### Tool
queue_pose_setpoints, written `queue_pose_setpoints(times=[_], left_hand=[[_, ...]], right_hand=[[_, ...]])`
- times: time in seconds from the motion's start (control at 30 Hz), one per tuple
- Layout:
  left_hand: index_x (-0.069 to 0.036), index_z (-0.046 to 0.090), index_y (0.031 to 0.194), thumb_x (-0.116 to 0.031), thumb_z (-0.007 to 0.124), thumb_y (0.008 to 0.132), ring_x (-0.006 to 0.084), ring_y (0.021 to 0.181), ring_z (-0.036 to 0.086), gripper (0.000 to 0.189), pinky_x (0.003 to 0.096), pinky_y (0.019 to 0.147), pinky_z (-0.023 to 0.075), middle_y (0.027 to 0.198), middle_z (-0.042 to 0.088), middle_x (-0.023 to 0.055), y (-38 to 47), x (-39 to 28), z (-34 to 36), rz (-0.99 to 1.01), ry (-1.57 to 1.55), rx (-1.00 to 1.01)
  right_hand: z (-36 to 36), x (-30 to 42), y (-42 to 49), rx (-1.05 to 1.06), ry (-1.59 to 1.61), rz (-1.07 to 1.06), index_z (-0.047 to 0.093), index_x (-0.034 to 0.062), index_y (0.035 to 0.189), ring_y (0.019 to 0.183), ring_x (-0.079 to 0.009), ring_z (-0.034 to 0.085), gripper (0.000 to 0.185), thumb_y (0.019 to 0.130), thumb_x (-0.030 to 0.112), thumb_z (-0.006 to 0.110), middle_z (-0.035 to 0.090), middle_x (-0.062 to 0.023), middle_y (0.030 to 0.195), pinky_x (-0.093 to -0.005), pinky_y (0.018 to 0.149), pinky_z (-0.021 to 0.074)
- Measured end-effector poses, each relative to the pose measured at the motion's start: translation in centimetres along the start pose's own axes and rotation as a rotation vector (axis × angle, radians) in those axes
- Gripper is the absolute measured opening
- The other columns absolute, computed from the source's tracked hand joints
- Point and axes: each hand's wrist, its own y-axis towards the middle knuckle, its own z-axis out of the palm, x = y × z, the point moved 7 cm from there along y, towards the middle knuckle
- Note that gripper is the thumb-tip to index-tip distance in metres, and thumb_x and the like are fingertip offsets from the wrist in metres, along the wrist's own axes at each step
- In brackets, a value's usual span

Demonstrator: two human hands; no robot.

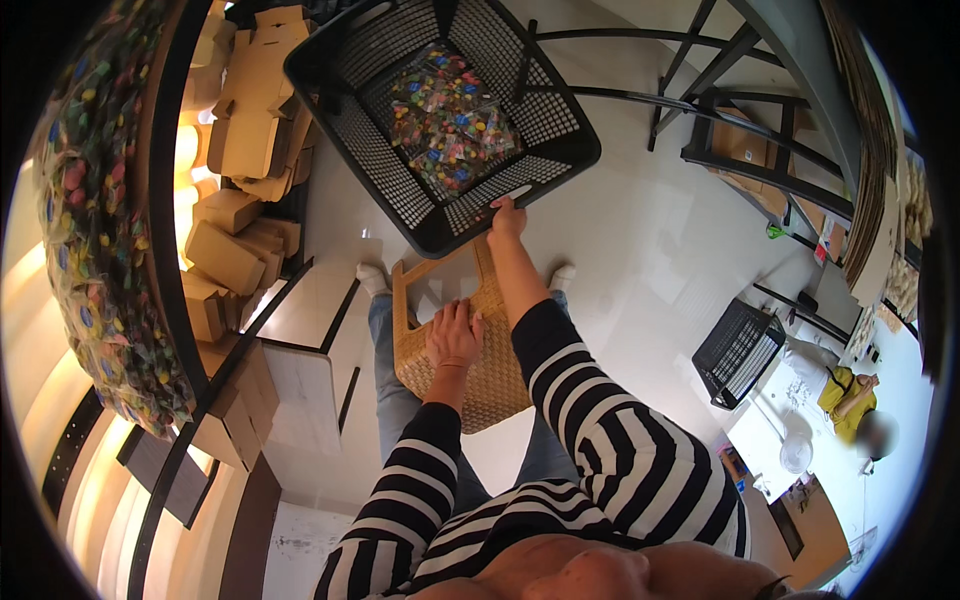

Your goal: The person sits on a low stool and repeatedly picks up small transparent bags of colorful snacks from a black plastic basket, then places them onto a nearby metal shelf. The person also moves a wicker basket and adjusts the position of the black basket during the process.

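Observation:
A black perforated plastic basket [352, 161] lies before me on the far side, with small clear bags of colourful round pieces [454, 124] in it. My right hand [508, 217] grips its near rim, fingers over the edge. Nearer my body, a tan woven stool [495, 375] with an opening in its frame stands between my legs. My left hand [454, 334] rests on the woven surface beside that opening, fingers extended and holding nothing that I can see.
Shelving at the left holds cardboard boxes [251, 135] and a long heap of bagged colourful pieces [97, 247]. Black metal frames [765, 165] stand at the right. Farther right are another black basket [739, 352] and a person in a yellow top [844, 405] by a white table.

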Motion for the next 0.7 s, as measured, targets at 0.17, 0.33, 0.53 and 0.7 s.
queue_pose_setpoints(times=[0.17, 0.33, 0.53, 0.7], left_hand=[[-0.011, 0.06, 0.116, -0.03, 0.051, 0.088, 0.0279, 0.103, 0.057, 0.035, 0.0411, 0.089, 0.044, 0.112, 0.061, 0.0085, 0.1, -0.5, -0.5, 0.019, 0.01, 0.022], [-0.011, 0.061, 0.114, -0.027, 0.047, 0.089, 0.0279, 0.104, 0.056, 0.033, 0.0415, 0.09, 0.0438, 0.112, 0.06, 0.0084, 0.1, -0.1, -0.2, 0.005, 0.03, 0.075], [-0.009, 0.061, 0.112, -0.025, 0.043, 0.091, 0.0284, 0.104, 0.056, 0.032, 0.0429, 0.089, 0.0429, 0.113, 0.06, 0.0087, 0.1, -0.6, -0.6, 0.043, -0.036, -0.035], [-0.009, 0.061, 0.112, -0.025, 0.041, 0.092, 0.0295, 0.105, 0.055, 0.032, 0.0453, 0.09, 0.0413, 0.112, 0.06, 0.0094, -0.2, -0.2, -0.4, 0.004, -0.072, -0.058]], right_hand=[[6.5, -5.6, -2.5, 0.174, 0.408, 0.271, 0.046, 0.0049, 0.12, 0.065, -0.0219, 0.056, 0.031, 0.095, 0.021, 0.053, 0.056, -0.0059, 0.084, -0.0398, 0.055, 0.0491], [11.4, -7.4, -10.2, 0.718, 0.193, 0.389, 0.043, 0.0048, 0.13, 0.109, -0.0299, 0.059, 0.04, 0.097, 0.026, 0.051, 0.057, -0.0136, 0.125, -0.0422, 0.09, 0.0485], [5.0, -3.1, -10.4, 0.749, -0.788, -0.731, 0.049, -0.0003, 0.126, 0.112, -0.0309, 0.059, 0.041, 0.096, 0.027, 0.051, 0.062, -0.0193, 0.118, -0.0379, 0.092, 0.047], [-3.7, -0.8, -14.7, 0.416, -1.325, -0.997, 0.061, 0.0059, 0.107, 0.096, -0.0325, 0.061, 0.029, 0.093, 0.03, 0.052, 0.065, -0.015, 0.1, -0.0433, 0.084, 0.0469]])
